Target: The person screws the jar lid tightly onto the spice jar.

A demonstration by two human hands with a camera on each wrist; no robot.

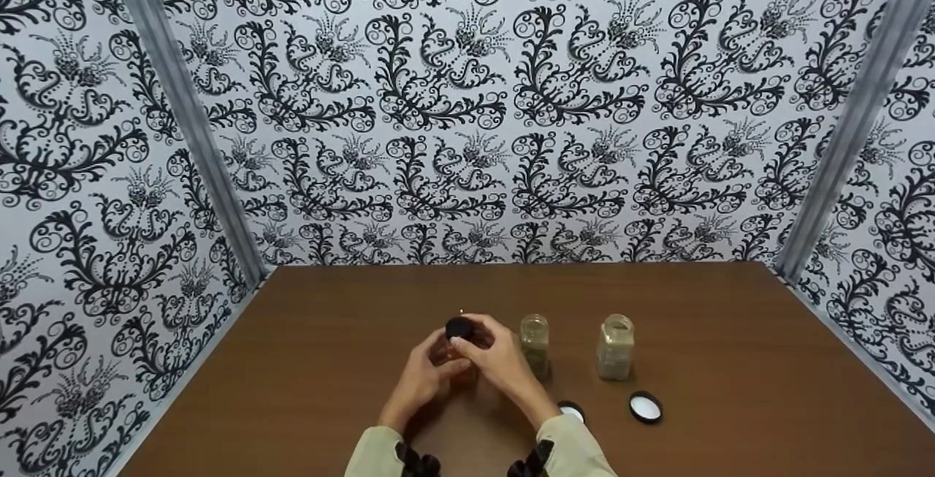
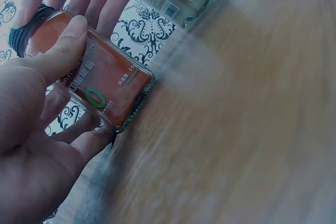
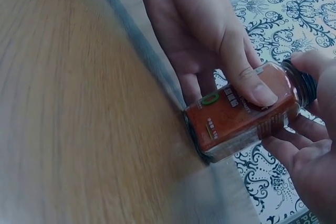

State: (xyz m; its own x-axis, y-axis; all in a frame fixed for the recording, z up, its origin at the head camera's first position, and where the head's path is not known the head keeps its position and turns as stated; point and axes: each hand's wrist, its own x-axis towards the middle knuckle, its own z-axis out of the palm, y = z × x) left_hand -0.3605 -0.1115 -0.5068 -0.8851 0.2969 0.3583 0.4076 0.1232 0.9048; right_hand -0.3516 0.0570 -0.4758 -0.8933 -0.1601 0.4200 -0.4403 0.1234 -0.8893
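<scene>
Our left hand [image 1: 421, 378] grips the jar of red powder [image 2: 116, 80] while our right hand [image 1: 502, 354] pinches its black lid [image 1: 459, 328].

I am angling both forearms in pale cream fabric sleeves [image 1: 577, 449] inward, with the bare wrists [image 1: 537, 402] showing beyond the cuffs. The bare left hand [image 1: 426, 373] is gripping, its thumb lying opposite bent fingers. The bare right hand [image 1: 504, 356] is pinching slightly higher, just beside it.
</scene>
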